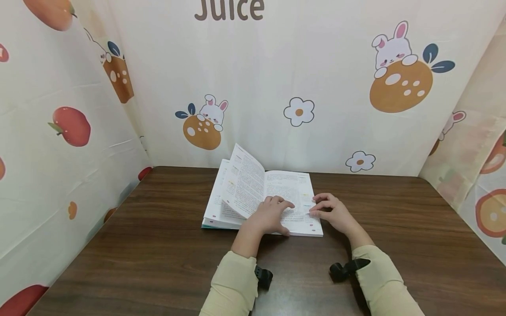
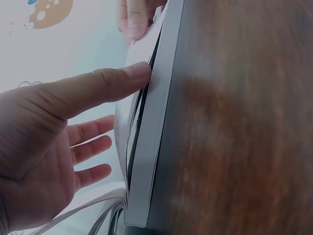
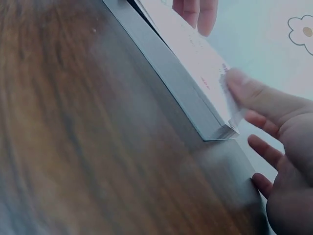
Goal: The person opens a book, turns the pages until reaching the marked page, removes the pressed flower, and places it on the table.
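Observation:
An open book (image 1: pixel 290 184) with printed text lies on the table, its left-hand leaves (image 1: pixel 246 182) lifted and leaning up from the spine. My left hand (image 1: pixel 266 217) rests over the inner part of the right-hand page, fingers spread. In the left wrist view its thumb (image 2: pixel 110 87) reaches the book's bottom edge, where a gap parts the upper pages from the thick block below. At the book's right edge my right hand (image 1: pixel 334 213) pinches the edge of a page. The right wrist view has its thumb (image 3: pixel 244 88) on top of the page, with fingers beneath.
The dark wooden table (image 1: pixel 158 263) spreads around the book. Behind it hangs a pale curtain (image 1: pixel 253 79) printed with rabbits, fruit and flowers, and similar cloth closes off both sides. Black wrist cameras (image 1: pixel 264 277) are strapped over the light yellow sleeves (image 1: pixel 233 281).

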The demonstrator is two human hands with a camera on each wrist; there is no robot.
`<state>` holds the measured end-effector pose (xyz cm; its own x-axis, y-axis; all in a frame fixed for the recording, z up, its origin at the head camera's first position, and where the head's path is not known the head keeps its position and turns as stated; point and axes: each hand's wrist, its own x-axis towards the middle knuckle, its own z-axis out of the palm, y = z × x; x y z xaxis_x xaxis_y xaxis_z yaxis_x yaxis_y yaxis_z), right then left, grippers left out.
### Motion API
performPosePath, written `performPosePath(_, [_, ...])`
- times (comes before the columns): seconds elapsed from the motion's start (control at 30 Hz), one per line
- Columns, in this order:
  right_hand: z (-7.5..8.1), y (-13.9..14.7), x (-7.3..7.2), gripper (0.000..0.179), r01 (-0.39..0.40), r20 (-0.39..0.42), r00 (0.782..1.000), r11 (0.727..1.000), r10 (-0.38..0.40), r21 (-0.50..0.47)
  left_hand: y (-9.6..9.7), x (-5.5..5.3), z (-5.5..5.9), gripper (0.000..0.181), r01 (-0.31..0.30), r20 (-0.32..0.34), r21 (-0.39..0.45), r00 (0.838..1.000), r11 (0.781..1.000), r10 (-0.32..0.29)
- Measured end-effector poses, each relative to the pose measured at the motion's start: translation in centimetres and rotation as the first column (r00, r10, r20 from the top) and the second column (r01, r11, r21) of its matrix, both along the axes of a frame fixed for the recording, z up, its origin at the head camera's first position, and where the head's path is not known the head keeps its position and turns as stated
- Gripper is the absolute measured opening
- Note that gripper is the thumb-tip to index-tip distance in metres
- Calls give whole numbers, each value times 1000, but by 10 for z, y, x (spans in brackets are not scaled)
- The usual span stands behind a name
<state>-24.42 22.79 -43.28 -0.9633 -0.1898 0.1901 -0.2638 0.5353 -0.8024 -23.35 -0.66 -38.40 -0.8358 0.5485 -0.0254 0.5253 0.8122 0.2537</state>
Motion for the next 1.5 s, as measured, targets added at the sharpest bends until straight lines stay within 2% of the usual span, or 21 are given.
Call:
performPosePath(0.23, [4, -3, 2, 20, 35, 11, 999, 999, -35, -33, 2, 1, 0, 69, -3, -21, 23, 1000, 1000, 4])
performPosePath(0.37, [7, -9, 3, 21, 61, -24, 998, 996, -63, -57, 4, 2, 0, 71, -2, -41, 23, 999, 1000, 3])
performPosePath(0.57, [9, -17, 4, 21, 80, -71, 993, 986, -91, -145, 5, 2, -1, 75, 1, -67, 43, 998, 999, 2])
performPosePath(0.7, [8, -17, 5, 22, 85, -66, 993, 981, -98, -175, 6, 2, -2, 75, 0, -75, 52, 997, 999, 4])
performPosePath(0.87, [8, -17, 6, 28, 107, -15, 994, 971, -113, -213, 7, 1, -1, 70, 6, -83, 63, 997, 998, 0])
performPosePath(0.93, [7, -17, 6, 31, 127, 10, 992, 958, -129, -257, 7, 1, 0, 67, 8, -88, 72, 996, 997, -2])
performPosePath(1.03, [6, -16, 5, 38, 169, 18, 985, 920, -174, -353, 6, 0, 0, 61, 21, -108, 86, 994, 996, -12])
performPosePath(1.1, [5, -15, 4, 40, 196, 17, 978, 889, -208, -413, 6, -1, 1, 56, 37, -133, 99, 991, 994, -24])
performPosePath(1.17, [5, -15, 3, 43, 214, 11, 972, 873, -233, -439, 5, -1, 2, 52, 58, -168, 119, 985, 991, -37])
performPosePath(1.27, [5, -14, 3, 45, 226, 13, 969, 870, -246, -439, 3, -1, 7, 47, 74, -221, 155, 974, 985, -38])
performPosePath(1.37, [4, -14, 2, 45, 230, 24, 969, 873, -244, -430, 0, 0, 15, 42, 61, -258, 219, 966, 974, -2])
performPosePath(1.5, [4, -15, 2, 42, 239, 38, 969, 875, -246, -421, -7, 0, 24, 33, 55, -315, 338, 947, 940, 58])
